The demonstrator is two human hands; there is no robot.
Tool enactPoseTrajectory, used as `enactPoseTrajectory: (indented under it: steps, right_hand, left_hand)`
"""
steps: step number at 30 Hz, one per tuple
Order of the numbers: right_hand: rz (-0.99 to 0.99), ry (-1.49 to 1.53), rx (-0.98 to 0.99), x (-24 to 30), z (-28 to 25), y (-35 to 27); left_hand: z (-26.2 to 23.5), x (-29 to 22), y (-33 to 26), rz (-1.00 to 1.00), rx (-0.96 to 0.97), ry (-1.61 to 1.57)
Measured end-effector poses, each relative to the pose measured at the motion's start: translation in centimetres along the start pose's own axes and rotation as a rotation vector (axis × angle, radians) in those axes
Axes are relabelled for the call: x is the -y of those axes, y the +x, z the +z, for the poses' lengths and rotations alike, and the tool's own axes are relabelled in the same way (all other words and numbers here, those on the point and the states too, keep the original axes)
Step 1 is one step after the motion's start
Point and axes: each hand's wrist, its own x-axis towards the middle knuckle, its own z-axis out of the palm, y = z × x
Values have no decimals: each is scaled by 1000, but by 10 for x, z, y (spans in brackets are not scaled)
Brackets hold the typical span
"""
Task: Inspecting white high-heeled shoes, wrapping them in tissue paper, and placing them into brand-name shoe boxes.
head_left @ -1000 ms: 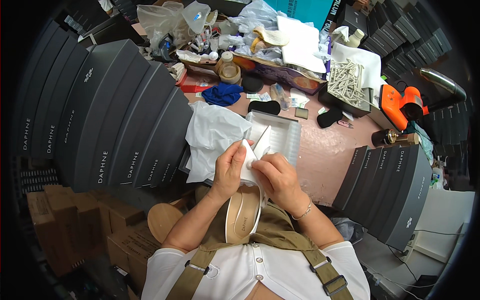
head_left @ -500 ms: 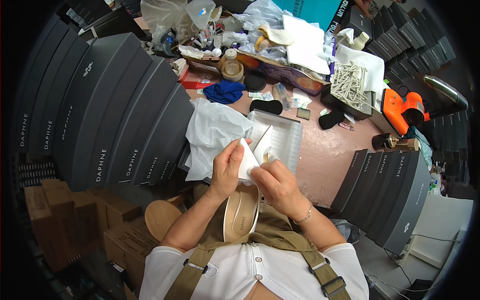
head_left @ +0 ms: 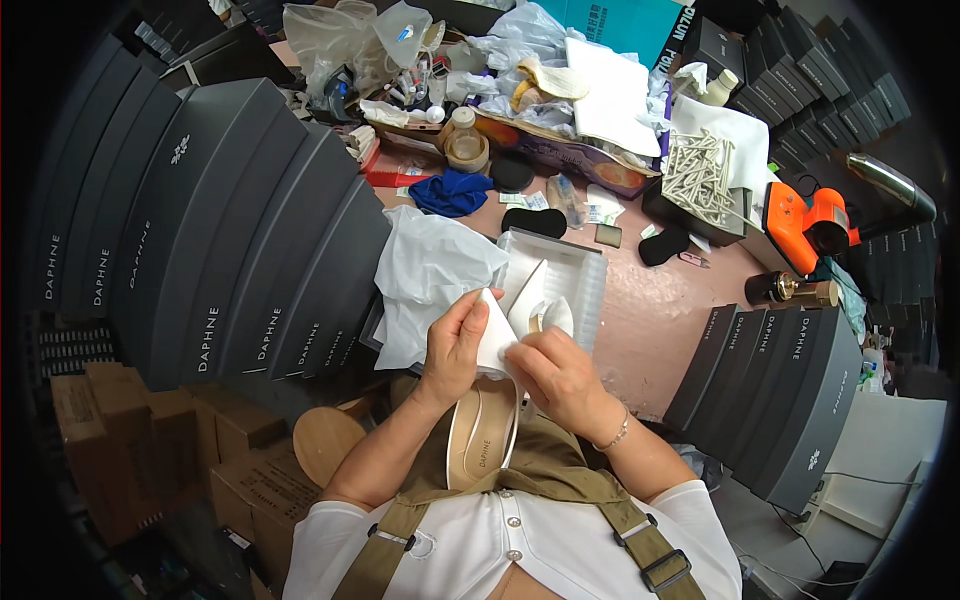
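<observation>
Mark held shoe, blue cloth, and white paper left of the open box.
Held shoe (head_left: 494, 418): head view, on its beige insole.
Blue cloth (head_left: 451, 192): head view, middle of the crumpled bundle.
White paper (head_left: 430, 268): head view, middle of the creased sheet.

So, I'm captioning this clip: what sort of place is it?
Probably a shoe-packing or finishing workshop: stacked dark boxes, a white shoe in the left hand, and an open box.
</observation>
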Motion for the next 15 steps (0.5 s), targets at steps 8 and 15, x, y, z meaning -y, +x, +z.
enactPoseTrajectory:
  steps: [8,15]
  right_hand:
    - [-11,10,-34,-6,1,18]
    - [-16,-4,-24,-8,1,25]
  left_hand:
    - [4,4,1,13,0,2]
    - [4,4,5,7,0,-22]
